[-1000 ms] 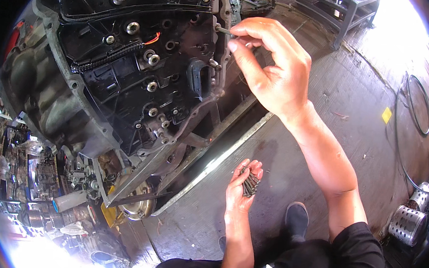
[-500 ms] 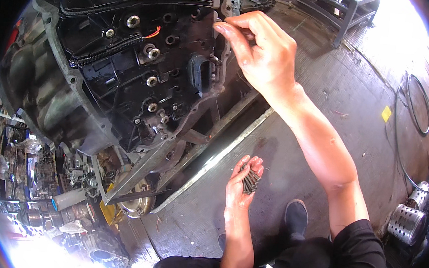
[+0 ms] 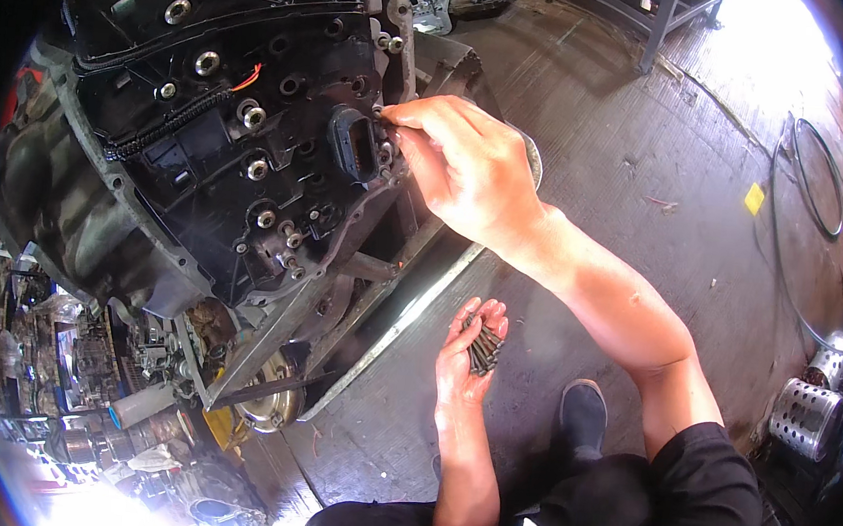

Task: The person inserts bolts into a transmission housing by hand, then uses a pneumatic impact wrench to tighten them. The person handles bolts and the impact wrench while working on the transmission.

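A large gearbox (image 3: 47, 168) with a grey metal casing and an open face stands at the upper left. Its black control unit (image 3: 205, 140) carries several silver bolts, a corrugated cable sleeve and a black oval connector (image 3: 354, 146). My right hand (image 3: 477, 164) reaches to the right edge of the face, just beside the connector. Its thumb and forefinger pinch at a small bolt (image 3: 377, 111) there, partly hidden by the fingertips. Low in front of me, my left hand (image 3: 470, 340) is palm up, its fingers curled round a bunch of dark bolts (image 3: 484, 350).
A metal frame (image 3: 335, 379) supports the gearbox. Greasy parts (image 3: 69, 414) crowd the lower left. A perforated metal cylinder (image 3: 807, 417) and a looped black cable (image 3: 784, 249) lie at the right. A steel rack (image 3: 665, 26) stands at the back, and my shoe (image 3: 582, 416) is on the floor.
My right hand has come down along the casing's right edge, from above the connector to beside it. The view has shifted slightly; my left hand still holds the bolts.
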Available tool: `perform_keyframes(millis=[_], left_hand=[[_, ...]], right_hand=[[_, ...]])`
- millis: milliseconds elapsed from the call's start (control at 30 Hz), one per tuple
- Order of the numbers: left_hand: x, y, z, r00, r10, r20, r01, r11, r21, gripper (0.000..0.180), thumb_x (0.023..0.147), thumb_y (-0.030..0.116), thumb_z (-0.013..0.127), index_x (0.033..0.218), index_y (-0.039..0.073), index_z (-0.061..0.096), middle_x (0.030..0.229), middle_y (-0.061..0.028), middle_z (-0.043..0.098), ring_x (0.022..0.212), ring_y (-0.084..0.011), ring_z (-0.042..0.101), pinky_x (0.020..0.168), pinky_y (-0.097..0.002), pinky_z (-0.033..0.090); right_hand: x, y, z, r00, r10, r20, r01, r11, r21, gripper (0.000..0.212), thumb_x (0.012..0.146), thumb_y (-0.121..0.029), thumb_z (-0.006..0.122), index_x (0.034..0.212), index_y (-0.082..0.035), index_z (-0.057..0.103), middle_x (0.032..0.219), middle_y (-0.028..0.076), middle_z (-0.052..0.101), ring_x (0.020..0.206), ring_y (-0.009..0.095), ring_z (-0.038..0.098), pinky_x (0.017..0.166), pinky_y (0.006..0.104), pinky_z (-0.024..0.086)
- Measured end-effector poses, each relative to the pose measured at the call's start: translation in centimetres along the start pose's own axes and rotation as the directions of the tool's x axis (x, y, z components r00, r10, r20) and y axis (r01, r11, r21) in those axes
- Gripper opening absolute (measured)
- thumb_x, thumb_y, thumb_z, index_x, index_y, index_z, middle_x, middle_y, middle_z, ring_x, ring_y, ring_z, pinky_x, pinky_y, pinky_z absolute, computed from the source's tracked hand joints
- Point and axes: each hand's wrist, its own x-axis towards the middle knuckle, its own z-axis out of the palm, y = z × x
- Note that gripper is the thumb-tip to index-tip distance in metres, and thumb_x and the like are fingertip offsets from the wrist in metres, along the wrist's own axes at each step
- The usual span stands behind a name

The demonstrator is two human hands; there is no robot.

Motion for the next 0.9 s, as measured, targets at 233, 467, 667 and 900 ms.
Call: perform_keyframes(millis=[233,467,667,900], left_hand=[[0.1,-0.1,-0.1,1.0,0.0,0.021,0.001,1.0,-0.012,0.037,0.101,-0.001,0.054,0.137,-0.003,0.049,0.129,-0.0255,0.061,0.118,-0.0354,0.064,0.103,-0.0479,0.053],[0.2,-0.2,-0.4,1.0,0.005,0.02,-0.004,1.0,-0.012,0.037,0.101,-0.001,0.054,0.137,-0.004,0.049,0.129,-0.0255,0.061,0.119,-0.0357,0.064,0.103,-0.048,0.053],[0.3,-0.4,-0.4,1.0,0.0,0.029,0.001,1.0,-0.019,0.039,0.1,-0.002,0.055,0.138,-0.004,0.048,0.13,-0.0263,0.059,0.12,-0.0368,0.063,0.103,-0.0485,0.053],[0.2,-0.4,-0.5,1.0,0.003,0.02,-0.003,1.0,0.003,0.038,0.1,0.0,0.055,0.138,-0.004,0.048,0.13,-0.0256,0.06,0.119,-0.0362,0.063,0.104,-0.0479,0.053]], right_hand=[[0.1,0.2,0.3,0.997,-0.057,-0.045,0.056,0.998,-0.032,0.021,0.083,0.003,0.074,0.103,-0.001,0.068,0.091,0.011,0.071,0.077,0.026,0.071,0.065,0.0327,0.057],[-0.2,0.3,1.0,0.999,0.002,-0.042,-0.002,1.0,0.0,0.022,0.084,-0.002,0.077,0.102,-0.001,0.065,0.086,0.009,0.067,0.07,0.021,0.067,0.062,0.0315,0.055],[0.0,0.1,1.7,0.998,0.056,-0.041,-0.06,0.994,-0.088,0.018,0.086,-0.006,0.077,0.092,-0.002,0.061,0.08,0.011,0.063,0.067,0.026,0.065,0.057,0.0354,0.051],[0.9,-0.4,1.5,0.969,0.245,0.039,-0.239,0.964,-0.116,0.031,0.099,-0.021,0.067,0.077,-0.001,0.057,0.062,0.014,0.06,0.054,0.035,0.06,0.049,0.0425,0.046]])
